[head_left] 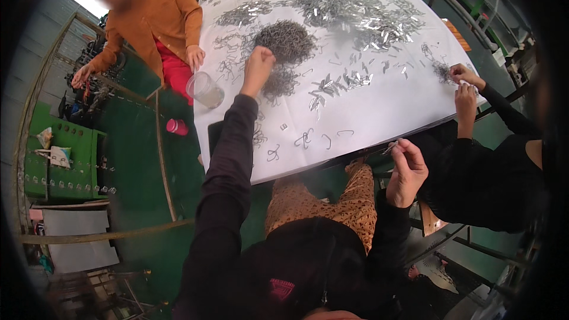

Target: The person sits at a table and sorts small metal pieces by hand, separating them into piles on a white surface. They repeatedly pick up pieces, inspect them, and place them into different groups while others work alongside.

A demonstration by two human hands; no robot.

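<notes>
Right fingers (416, 153) pinch metal piece (389, 147); left fingers (266, 57), grip unclear (black jacket (299, 255), pink lettering (282, 288))

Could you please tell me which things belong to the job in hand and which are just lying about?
Apparently in use: small metal piece, pinched in the right hand; dark hook pile, by the left hand; silver strips.
Seemingly unrelated: pink tub; white packet.

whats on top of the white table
Piles of small metal hooks, shiny metal strips and a clear plastic tub. What lies under the left hand and forearm is covered.
</notes>
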